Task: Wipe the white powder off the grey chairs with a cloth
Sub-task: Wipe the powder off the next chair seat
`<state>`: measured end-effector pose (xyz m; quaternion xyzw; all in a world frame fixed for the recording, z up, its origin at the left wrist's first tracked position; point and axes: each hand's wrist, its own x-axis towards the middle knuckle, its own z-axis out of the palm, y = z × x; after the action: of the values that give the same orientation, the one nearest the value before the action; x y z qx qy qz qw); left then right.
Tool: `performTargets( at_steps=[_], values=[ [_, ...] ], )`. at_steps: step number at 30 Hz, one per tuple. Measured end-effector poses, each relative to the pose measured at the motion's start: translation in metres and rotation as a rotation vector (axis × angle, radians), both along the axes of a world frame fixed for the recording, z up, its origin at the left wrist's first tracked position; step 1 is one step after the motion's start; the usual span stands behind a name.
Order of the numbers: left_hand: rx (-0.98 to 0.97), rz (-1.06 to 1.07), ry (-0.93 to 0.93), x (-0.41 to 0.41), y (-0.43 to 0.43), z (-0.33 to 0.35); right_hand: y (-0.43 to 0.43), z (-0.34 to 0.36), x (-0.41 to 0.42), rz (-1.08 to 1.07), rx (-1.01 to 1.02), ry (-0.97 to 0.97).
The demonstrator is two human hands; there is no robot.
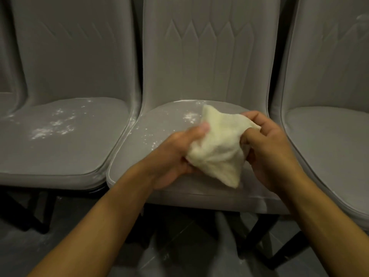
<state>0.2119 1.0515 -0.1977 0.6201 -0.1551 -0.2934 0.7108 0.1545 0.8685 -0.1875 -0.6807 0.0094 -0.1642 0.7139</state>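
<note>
Hands: left hand (175, 154) and right hand (267, 148) both clutch the bunched cloth (217, 144), above the middle seat (139, 176).
Powder: specks (189, 116) just beyond the cloth; bigger patch (54, 126) far left, nearer the left hand.

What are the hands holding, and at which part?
The left hand grips the cream cloth at its left edge, the right hand at its right edge.
</note>
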Motion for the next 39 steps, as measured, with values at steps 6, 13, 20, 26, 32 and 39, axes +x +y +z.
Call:
performTargets(
  at_steps=[6, 13, 20, 26, 32, 39],
  values=[
    [-0.1, 0.389, -0.075, 0.003, 0.0, 0.003, 0.003, 0.002, 0.011, -0.146, 0.0, 0.077],
    [0.175, 1.054, -0.44, 0.031, 0.078, 0.03, -0.011, -0.007, 0.017, -0.149, 0.078, 0.174],
    [0.948, 0.377, -0.699, 0.028, 0.083, 0.001, -0.009, -0.024, 0.028, -0.101, 0.082, 0.22],
    [1.275, 0.01, -0.959, 0.025, 0.094, -0.016, -0.015, -0.029, 0.032, -0.076, 0.08, 0.221],
    [1.033, 0.035, -1.189, 0.023, 0.089, -0.031, -0.016, -0.03, 0.036, -0.051, 0.015, 0.243],
    [1.083, 0.215, -1.23, 0.032, 0.073, -0.04, -0.006, -0.038, 0.035, -0.082, -0.323, 0.197]
  ],
)
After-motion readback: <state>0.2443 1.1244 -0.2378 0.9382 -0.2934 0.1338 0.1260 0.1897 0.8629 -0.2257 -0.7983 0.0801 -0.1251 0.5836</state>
